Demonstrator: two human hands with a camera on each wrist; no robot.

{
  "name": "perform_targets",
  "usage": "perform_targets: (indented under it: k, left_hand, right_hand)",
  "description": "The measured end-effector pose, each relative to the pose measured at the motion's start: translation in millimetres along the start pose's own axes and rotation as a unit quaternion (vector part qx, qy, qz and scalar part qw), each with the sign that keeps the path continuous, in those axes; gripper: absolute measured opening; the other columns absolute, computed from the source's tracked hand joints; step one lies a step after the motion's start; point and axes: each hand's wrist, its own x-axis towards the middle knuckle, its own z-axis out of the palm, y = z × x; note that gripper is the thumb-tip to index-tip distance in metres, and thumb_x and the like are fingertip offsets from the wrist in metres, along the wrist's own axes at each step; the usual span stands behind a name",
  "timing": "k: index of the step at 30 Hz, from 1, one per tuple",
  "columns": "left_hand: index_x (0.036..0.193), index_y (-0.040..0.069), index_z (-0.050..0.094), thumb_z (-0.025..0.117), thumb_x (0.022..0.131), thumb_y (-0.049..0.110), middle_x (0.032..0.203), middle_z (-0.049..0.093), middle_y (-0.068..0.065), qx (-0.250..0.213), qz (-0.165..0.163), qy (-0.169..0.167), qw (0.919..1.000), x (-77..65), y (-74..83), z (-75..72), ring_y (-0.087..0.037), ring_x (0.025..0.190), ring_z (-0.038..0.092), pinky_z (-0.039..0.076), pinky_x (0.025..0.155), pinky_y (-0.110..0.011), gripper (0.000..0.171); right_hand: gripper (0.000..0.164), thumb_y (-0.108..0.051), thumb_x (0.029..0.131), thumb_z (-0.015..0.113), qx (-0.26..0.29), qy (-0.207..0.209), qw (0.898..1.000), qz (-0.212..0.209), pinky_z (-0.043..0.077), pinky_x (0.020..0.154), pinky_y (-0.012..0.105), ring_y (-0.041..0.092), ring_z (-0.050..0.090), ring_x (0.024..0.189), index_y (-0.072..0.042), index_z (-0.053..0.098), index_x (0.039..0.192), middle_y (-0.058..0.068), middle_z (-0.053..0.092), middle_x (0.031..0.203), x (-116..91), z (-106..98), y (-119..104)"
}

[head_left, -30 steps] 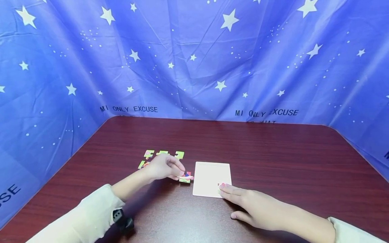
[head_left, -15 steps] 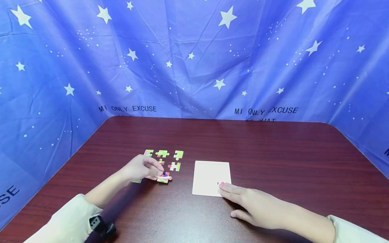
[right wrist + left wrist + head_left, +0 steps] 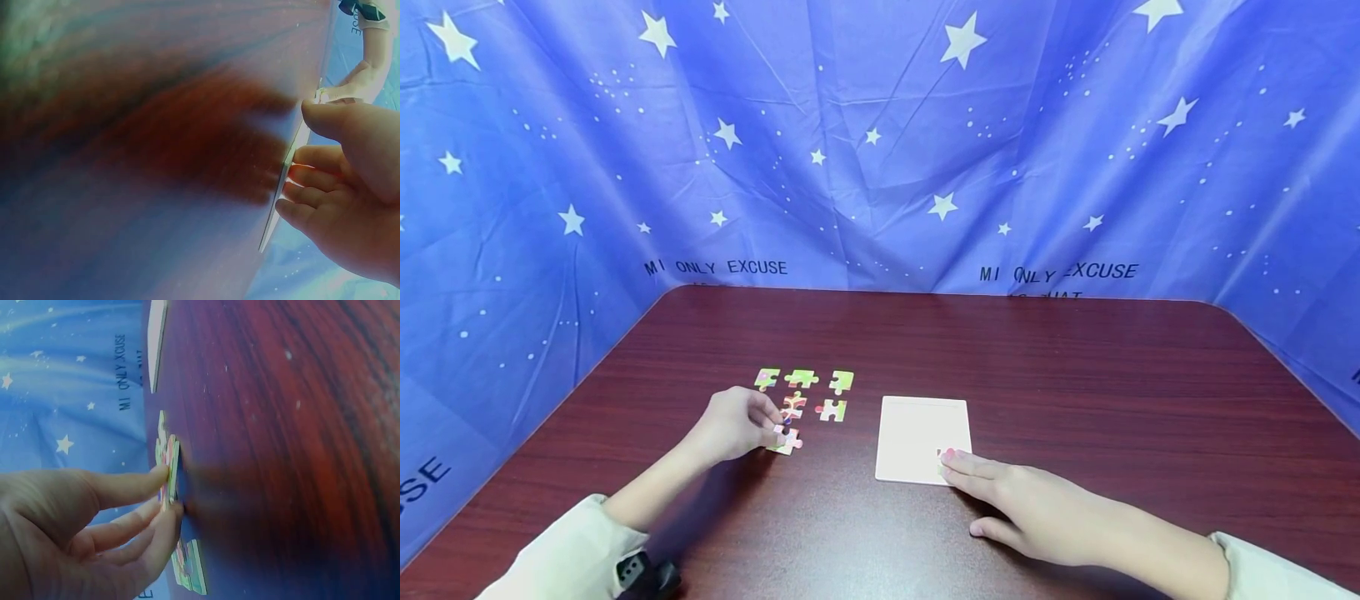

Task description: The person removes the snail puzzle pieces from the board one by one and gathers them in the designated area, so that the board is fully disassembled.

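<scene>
My left hand (image 3: 735, 425) pinches a jigsaw piece (image 3: 789, 442) between thumb and fingers, at the front of a group of puzzle pieces. In the left wrist view that jigsaw piece (image 3: 174, 464) is held nearly flat, close above the table or touching it; I cannot tell which. The straight fingers of my right hand (image 3: 1028, 506) rest on the near right corner of a square white board (image 3: 921, 437). A small pink and green patch, seemingly another piece, shows at these fingertips and is mostly covered. From the right wrist, the board (image 3: 270, 228) appears edge-on beside my right hand (image 3: 350, 187).
Behind the left hand lie several loose jigsaw pieces, among them a green top-row piece (image 3: 802, 379), a right-hand piece (image 3: 833, 410) and a middle one (image 3: 793, 406). The dark red-brown table (image 3: 1075, 375) ends at a blue star-patterned curtain (image 3: 880, 167).
My left hand has moved left from beside the board to the group of pieces, carrying the jigsaw piece and lowering it there. The right hand stays on the board.
</scene>
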Motion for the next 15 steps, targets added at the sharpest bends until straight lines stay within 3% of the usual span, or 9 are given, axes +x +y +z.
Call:
perform_targets:
  k: [5, 15]
  left_hand:
    - [0.073, 0.008, 0.068, 0.082, 0.066, 0.006, 0.068, 0.069, 0.001, 0.034, 0.014, 0.025, 0.999, -2.0, 4.2, 2.8, -0.008, 0.066, 0.061, 0.047, 0.063, -0.026, 0.016]
    - [0.068, 0.01, 0.067, 0.08, 0.07, 0.006, 0.064, 0.069, 0.002, 0.046, 0.012, 0.026, 0.9985, -1.6, 3.9, 3.7, -0.006, 0.06, 0.059, 0.046, 0.06, -0.025, 0.013]
  right_hand:
    - [0.053, -0.034, 0.097, 0.056, -0.001, 0.004, 1.0, -0.003, 0.05, 0.099, 0.038, 0.023, 0.048, 0.134, -0.011, 0.046, 0.143, 0.006, 0.042, 0.152, -0.3, 0.9, 0.5]
    - [0.052, -0.034, 0.097, 0.056, -0.001, 0.01, 1.0, -0.008, 0.05, 0.098, 0.037, 0.023, 0.049, 0.134, -0.01, 0.047, 0.142, 0.007, 0.043, 0.152, -0.5, 1.5, 1.1]
